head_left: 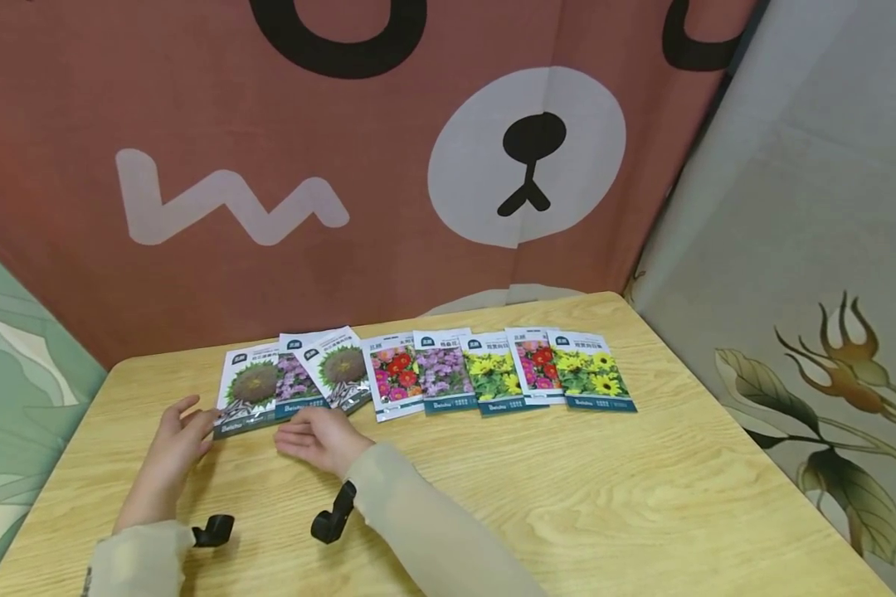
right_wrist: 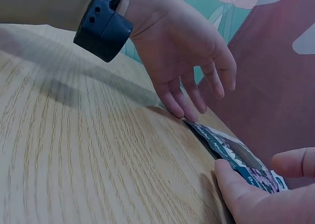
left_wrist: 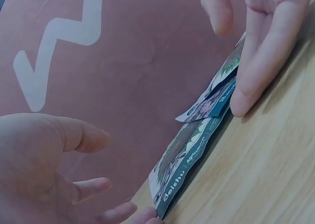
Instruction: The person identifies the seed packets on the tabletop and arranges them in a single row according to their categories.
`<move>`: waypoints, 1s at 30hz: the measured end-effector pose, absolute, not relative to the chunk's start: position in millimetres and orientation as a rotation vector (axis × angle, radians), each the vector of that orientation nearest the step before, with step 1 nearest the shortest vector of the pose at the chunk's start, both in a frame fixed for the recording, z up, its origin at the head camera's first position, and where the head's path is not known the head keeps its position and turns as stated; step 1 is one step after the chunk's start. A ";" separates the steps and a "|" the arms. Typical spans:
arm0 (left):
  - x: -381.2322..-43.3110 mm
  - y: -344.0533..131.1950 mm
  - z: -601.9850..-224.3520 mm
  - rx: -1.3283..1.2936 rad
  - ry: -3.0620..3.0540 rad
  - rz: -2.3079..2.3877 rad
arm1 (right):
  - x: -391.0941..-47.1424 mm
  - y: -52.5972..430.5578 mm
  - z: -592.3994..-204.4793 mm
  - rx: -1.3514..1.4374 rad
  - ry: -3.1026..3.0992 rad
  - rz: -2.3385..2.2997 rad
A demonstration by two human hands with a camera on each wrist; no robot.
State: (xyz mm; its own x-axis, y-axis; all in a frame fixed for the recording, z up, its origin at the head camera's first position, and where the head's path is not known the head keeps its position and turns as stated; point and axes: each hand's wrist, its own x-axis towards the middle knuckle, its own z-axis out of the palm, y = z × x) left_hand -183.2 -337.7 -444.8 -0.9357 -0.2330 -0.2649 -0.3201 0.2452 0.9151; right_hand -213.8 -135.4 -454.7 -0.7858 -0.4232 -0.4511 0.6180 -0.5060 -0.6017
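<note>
A row of overlapping seed packets lies along the back of the table. My left hand point(head_left: 175, 444) has its fingertips at the lower left edge of the leftmost packet point(head_left: 252, 388), which pictures a brown sunflower head. The fingers look relaxed and spread in the left wrist view. My right hand point(head_left: 324, 439) rests its fingers at the bottom edge of a purple-flower packet point(head_left: 295, 383), thumb apart from the fingers. Just right of that, a tilted sunflower packet point(head_left: 343, 369) overlaps it. Neither hand is curled round a packet.
Farther right lie a red-flower packet point(head_left: 397, 377), another purple-flower packet point(head_left: 444, 373), a yellow-flower packet point(head_left: 493, 373) and a second yellow-flower packet point(head_left: 593, 373). The wooden table point(head_left: 567, 497) ends at a printed curtain point(head_left: 388, 274) behind.
</note>
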 end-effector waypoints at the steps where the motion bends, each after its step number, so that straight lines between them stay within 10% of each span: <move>1: -184.6 -340.2 -448.4 -0.536 2.428 1.800 | -214.2 -136.4 -455.0 0.337 1.042 -2.279; 30: -170.9 -353.8 -442.3 -0.480 2.371 1.782 | -206.9 -151.1 -459.9 0.389 1.275 -2.349</move>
State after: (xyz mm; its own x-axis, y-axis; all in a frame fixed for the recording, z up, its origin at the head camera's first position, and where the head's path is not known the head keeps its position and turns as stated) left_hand -170.9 -353.8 -442.3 -0.9398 -0.1702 -0.2962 -0.3319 0.2491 0.9098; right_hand -206.9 -151.1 -459.9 -0.8648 -0.2416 -0.4403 0.5008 -0.4802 -0.7202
